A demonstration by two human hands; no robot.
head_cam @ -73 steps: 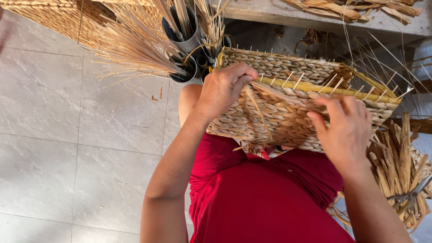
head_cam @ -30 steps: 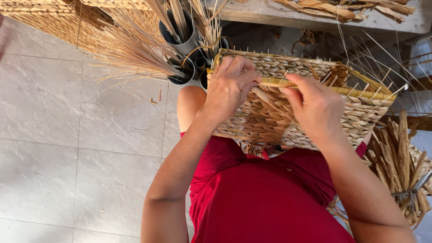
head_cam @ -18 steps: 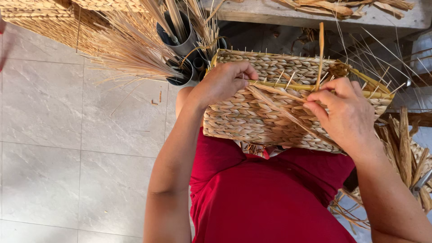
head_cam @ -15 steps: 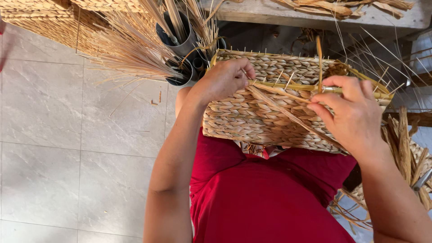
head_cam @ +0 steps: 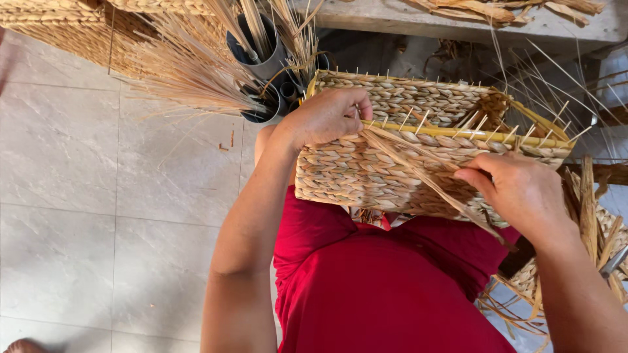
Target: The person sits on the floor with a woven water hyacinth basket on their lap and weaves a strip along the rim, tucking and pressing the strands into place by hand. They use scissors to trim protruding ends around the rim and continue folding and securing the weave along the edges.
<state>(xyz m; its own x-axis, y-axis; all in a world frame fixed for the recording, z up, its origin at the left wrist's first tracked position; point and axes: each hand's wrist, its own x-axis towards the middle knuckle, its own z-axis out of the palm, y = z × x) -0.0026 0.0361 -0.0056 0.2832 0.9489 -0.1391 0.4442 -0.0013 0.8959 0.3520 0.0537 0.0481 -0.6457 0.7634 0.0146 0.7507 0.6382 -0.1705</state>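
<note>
Now the right hand [head_cam: 523, 193] has pulled the straw strand [head_cam: 418, 171] down tight, pinching it, while the left hand [head_cam: 327, 117] still grips the basket [head_cam: 366, 173] rim, so the weave looks snugger.

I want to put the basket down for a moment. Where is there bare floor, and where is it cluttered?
The grey tiled floor is bare left of the left hand, below the straw bundles. It is crowded ahead around the grey tubes, and right of the right hand, where loose strips pile beside the woven basket.

One woven basket [head_cam: 366, 173] on the lap, two hands – left [head_cam: 327, 117], right [head_cam: 523, 193].
</note>
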